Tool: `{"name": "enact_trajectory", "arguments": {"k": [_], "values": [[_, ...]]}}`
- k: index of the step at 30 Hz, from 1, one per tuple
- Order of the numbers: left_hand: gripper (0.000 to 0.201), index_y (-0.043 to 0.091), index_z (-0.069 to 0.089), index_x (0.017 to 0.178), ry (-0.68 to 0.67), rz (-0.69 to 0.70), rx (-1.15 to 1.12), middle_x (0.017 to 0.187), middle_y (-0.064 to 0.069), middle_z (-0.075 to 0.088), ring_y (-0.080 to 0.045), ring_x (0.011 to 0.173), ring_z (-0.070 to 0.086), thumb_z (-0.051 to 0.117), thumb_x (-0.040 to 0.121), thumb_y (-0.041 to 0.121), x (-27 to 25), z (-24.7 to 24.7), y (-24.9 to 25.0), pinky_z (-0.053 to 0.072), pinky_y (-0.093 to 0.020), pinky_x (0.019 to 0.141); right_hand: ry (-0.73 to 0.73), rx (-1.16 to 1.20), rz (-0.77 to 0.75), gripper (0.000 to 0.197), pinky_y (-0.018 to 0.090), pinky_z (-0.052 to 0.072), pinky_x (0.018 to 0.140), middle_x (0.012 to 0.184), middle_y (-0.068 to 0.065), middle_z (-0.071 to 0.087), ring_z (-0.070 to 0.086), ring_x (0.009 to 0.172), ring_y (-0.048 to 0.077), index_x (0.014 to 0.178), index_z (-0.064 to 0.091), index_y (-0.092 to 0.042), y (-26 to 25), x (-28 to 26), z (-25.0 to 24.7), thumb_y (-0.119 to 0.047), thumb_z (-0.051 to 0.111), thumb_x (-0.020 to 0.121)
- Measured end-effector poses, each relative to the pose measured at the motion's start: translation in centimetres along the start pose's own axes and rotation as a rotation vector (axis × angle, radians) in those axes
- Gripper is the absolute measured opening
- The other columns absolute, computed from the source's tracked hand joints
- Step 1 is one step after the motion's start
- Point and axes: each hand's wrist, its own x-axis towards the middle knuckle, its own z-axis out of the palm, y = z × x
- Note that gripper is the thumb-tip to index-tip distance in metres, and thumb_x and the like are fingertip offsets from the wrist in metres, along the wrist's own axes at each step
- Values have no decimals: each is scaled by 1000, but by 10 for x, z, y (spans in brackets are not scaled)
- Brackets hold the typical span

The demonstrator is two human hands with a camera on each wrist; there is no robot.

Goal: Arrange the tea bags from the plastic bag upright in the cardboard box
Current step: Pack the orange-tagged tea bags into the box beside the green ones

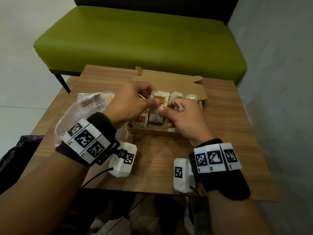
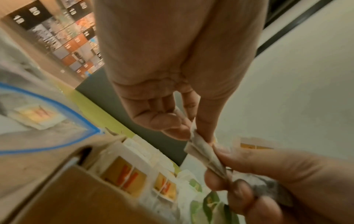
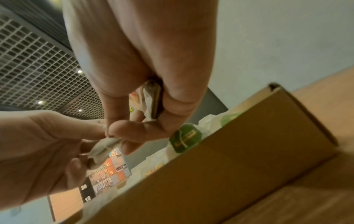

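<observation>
At the far left of the table (image 1: 228,126) lies your plastic bag (image 1: 84,106), clear and crumpled, with a blue seal line showing in the left wrist view; a few tea bags with orange labels are visible inside it. Just right of it, your left hand (image 1: 130,102) reaches over the left part of the box (image 1: 152,132). Its thumb and fingers (image 2: 205,121) pinch the upper end of a tea bag (image 1: 160,100), a white one with an orange label, held above the box's middle.

Your right hand (image 1: 183,117) meets it from the right: thumb and forefinger (image 2: 254,163) pinch the lower end of the same tea bag, so both hands grip it, their thumbs nearly touching. The right wrist view shows a second, folded tea bag tucked between that hand's curled fingers and palm.

Below the hands, the box sits open near the table's middle, its lid flap folded back toward the green bench (image 1: 135,41). Orange-labelled tea bags stand upright at its left end, and white ones with green labels (image 3: 184,140) stand at its right end, behind your right hand. You cannot tell how full the middle is, since your hands cover it.
</observation>
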Motion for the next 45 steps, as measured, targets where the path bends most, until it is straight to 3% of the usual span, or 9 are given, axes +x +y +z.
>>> {"name": "enact_trajectory", "arguments": {"k": [3, 9, 16, 23, 29, 33, 36, 40, 45], "values": [[9, 21, 71, 90, -50, -16, 139, 73, 2, 64, -10, 63, 58, 77, 84, 24, 2, 3, -5, 47, -26, 55, 24, -119, 53, 15, 39, 62, 66, 78, 11, 73, 65, 61, 11, 85, 72, -12, 4, -2, -3, -25, 71, 93], [9, 28, 66, 82, -146, 16, 509, 66, 14, 58, 1, 62, 53, 70, 89, 25, 2, 18, -12, 31, -11, 53, 159, 141, 165, 17, 19, 48, 50, 87, 10, 72, 58, 54, 3, 98, 70, -12, -5, -5, -10, -25, 60, 101], [20, 27, 74, 100, 26, 105, 834, 99, -4, 53, -28, 101, 53, 65, 89, 41, 7, 25, -19, 45, -38, 78, -52, 603, 218, 37, 23, 54, 56, 110, 16, 63, 62, 65, 12, 115, 62, -3, -20, -9, -14, 4, 32, 95], [25, 29, 70, 108, 98, 48, 875, 115, -5, 56, -27, 112, 50, 62, 90, 45, 6, 25, -13, 40, -43, 88, -76, 495, 250, 38, 28, 63, 66, 110, 16, 60, 69, 71, 14, 119, 58, -8, -20, -8, -9, 13, 34, 98], [30, 27, 65, 120, -84, 68, 150, 111, 11, 66, -3, 86, 62, 66, 91, 17, 4, 0, 16, 48, -15, 67, -17, 351, 176, 38, 24, 58, 52, 110, 12, 71, 74, 70, 17, 125, 50, -20, -13, -9, -7, -2, 65, 95], [15, 22, 72, 103, -171, 221, 288, 87, 13, 69, 8, 72, 60, 71, 89, 26, 0, -3, 20, 41, -8, 59, -56, 304, 169, 31, 24, 56, 51, 99, 9, 72, 70, 62, 13, 118, 54, -17, -13, -12, -3, -7, 69, 93], [5, 21, 74, 90, -171, 203, 369, 68, 14, 63, 7, 58, 55, 73, 88, 26, 4, -3, 11, 36, -8, 50, 7, 108, 147, 30, 26, 52, 53, 99, 2, 71, 68, 64, 10, 114, 57, -23, -7, -10, -3, -11, 72, 91], [6, 25, 76, 87, -222, 150, 467, 73, 15, 68, 3, 64, 59, 76, 85, 30, 7, 0, 1, 39, -14, 55, 183, -107, -7, 18, 28, 51, 76, 91, -8, 65, 62, 88, 5, 96, 64, -25, 0, -6, -9, -12, 71, 87], [13, 33, 67, 75, -260, 129, 638, 75, 12, 65, -8, 74, 61, 74, 85, 29, 7, 16, -13, 42, -26, 61, -53, -293, 2, 22, 22, 48, 72, 87, -10, 72, 64, 85, 4, 81, 74, -29, 0, -8, -8, -12, 66, 91]]}}
